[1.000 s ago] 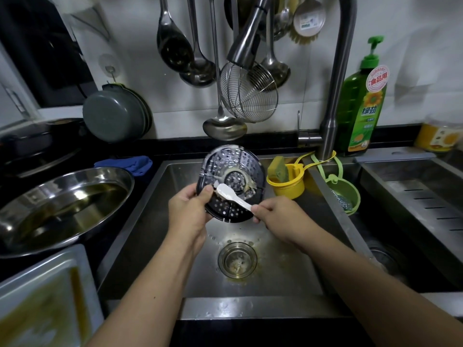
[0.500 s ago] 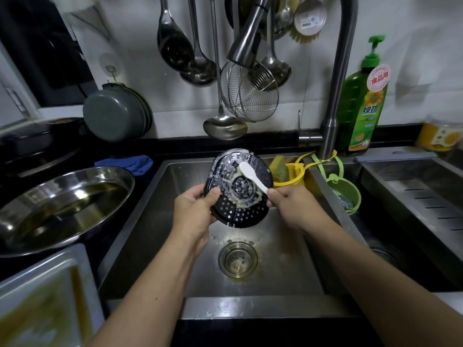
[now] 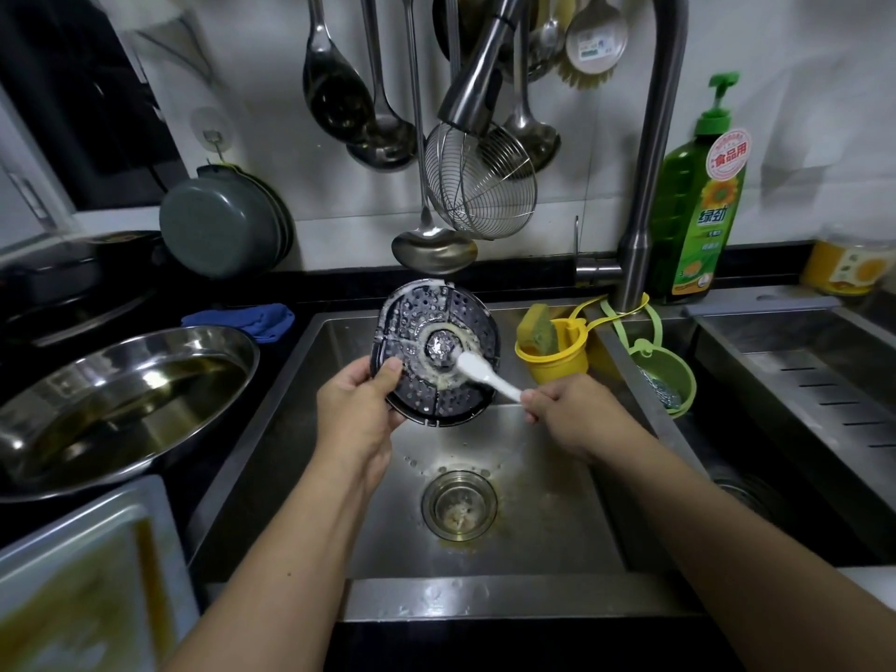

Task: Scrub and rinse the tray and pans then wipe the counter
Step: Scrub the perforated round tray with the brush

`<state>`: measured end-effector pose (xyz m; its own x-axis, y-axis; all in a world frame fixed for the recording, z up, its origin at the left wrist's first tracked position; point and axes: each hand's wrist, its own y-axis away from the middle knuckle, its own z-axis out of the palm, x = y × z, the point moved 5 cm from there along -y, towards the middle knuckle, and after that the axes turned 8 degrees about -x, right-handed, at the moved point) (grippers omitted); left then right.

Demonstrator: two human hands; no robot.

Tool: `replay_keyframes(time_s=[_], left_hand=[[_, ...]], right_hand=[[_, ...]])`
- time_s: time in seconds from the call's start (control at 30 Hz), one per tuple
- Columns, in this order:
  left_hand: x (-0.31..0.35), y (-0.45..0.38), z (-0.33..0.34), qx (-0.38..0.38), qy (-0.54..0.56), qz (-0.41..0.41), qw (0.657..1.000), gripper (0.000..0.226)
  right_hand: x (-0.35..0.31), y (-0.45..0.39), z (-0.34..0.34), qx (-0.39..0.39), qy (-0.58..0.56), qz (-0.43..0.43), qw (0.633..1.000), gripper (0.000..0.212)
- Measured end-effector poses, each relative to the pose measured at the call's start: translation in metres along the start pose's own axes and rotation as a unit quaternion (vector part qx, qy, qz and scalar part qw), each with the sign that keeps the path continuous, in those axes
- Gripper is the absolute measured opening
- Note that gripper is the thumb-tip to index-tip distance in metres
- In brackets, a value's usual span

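Note:
Over the sink [image 3: 543, 540] my left hand [image 3: 356, 409] grips the lower left rim of a round black perforated tray [image 3: 426, 327], tilted up toward me and smeared with pale foam round its centre. My right hand [image 3: 567, 414] pinches the handle of a small white brush [image 3: 485, 373], whose head rests just right of the tray's centre. A steel pan [image 3: 111, 400] holding yellowish liquid sits on the dark counter at the left. A white rectangular tray [image 3: 82, 574] with an oily film lies at the lower left corner.
The tap's spray head [image 3: 477, 84] hangs above the tray, among ladles and a wire skimmer [image 3: 480, 186]. A yellow cup with a sponge [image 3: 552, 346] and a green holder [image 3: 664, 375] hang by the tap. Green detergent bottle [image 3: 698, 206] at right, blue cloth [image 3: 247, 317] behind the pan.
The tray has moved slightly left and higher. The brush head has slid from the tray's upper right down to just right of the centre, and my right hand has dropped lower.

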<state>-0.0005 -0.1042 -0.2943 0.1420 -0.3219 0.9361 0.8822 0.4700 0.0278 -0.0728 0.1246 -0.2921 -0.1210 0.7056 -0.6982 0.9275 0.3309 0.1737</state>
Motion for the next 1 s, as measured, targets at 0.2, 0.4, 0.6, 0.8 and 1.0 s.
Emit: replay_keyframes(time_s=[0.2, 0.4, 0.6, 0.8, 1.0], left_hand=[[-0.001, 0.005, 0.011, -0.035, -0.046, 0.003, 0.998, 0.01], [-0.003, 0.01, 0.019, -0.062, -0.129, 0.024, 0.989, 0.009], [-0.006, 0.008, 0.018, -0.062, -0.197, 0.026, 0.978, 0.015], [-0.005, 0.01, 0.018, -0.055, -0.222, 0.03, 0.973, 0.016], [-0.003, 0.013, 0.021, -0.056, -0.23, 0.032, 0.971, 0.017]], right_hand=[[-0.006, 0.0, -0.009, 0.037, -0.056, -0.03, 0.997, 0.038], [-0.022, 0.006, -0.004, 0.043, -0.047, -0.093, 0.994, 0.039], [-0.03, 0.01, 0.008, 0.034, 0.009, -0.114, 0.993, 0.039], [-0.03, 0.009, 0.01, 0.034, -0.01, -0.107, 0.994, 0.04], [-0.024, 0.003, 0.002, 0.076, -0.002, -0.074, 0.994, 0.042]])
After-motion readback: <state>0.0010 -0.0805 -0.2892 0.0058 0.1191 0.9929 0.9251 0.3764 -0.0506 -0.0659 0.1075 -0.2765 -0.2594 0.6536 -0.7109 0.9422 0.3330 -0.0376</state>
